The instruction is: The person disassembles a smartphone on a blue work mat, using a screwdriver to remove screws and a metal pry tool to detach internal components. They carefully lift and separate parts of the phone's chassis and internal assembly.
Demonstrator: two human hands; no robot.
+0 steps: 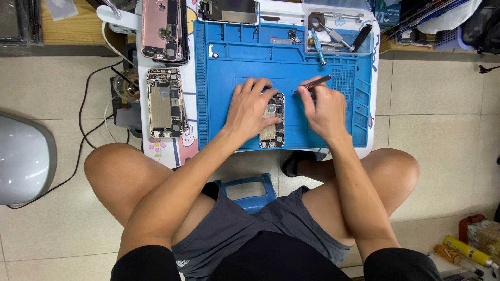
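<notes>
An opened phone body (273,125) lies on the blue repair mat (229,62) of a small white table. My left hand (251,106) rests on the phone's left side and holds it steady with fingers spread. My right hand (323,106) grips metal tweezers (312,84) just right of the phone, their tip pointing left toward its upper edge.
Two more opened phones (165,103) (162,28) lie left of the mat, and a screen panel (229,11) at the top. A clear tray (338,31) holds screwdrivers. Cables (88,125) trail on the tiled floor at left. My bare knees sit under the table's front edge.
</notes>
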